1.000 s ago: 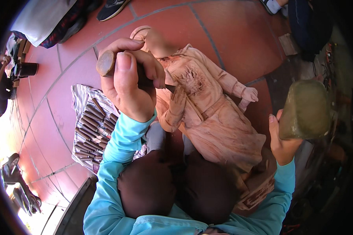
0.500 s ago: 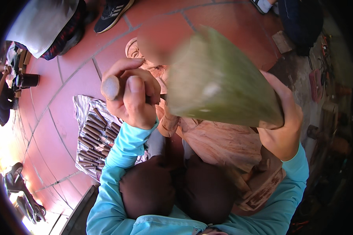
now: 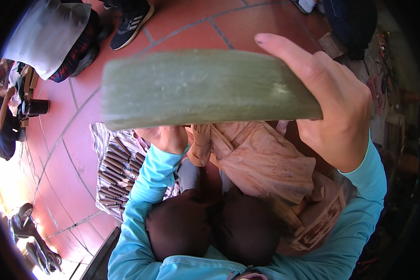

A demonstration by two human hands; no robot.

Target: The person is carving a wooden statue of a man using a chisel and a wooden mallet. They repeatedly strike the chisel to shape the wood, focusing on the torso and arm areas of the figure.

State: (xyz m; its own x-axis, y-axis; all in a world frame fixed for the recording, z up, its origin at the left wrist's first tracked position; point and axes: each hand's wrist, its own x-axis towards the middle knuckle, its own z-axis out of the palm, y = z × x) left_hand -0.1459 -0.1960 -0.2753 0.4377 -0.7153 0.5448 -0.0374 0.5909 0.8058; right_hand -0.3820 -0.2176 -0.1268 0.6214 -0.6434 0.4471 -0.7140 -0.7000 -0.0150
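Strong daylight is seen across the scene, brightest at the lower left, where the red tiled floor (image 3: 74, 154) is washed out to white glare. The green block (image 3: 205, 88), held close to the lens by the right hand (image 3: 336, 107), is rendered soft and out of focus, with blurred edges. Deep shadow is cast over the lap below it. Tile joints are bent into curves toward the rim, and the corners are cut off by a black circular border. The right margin is left dim and murky.
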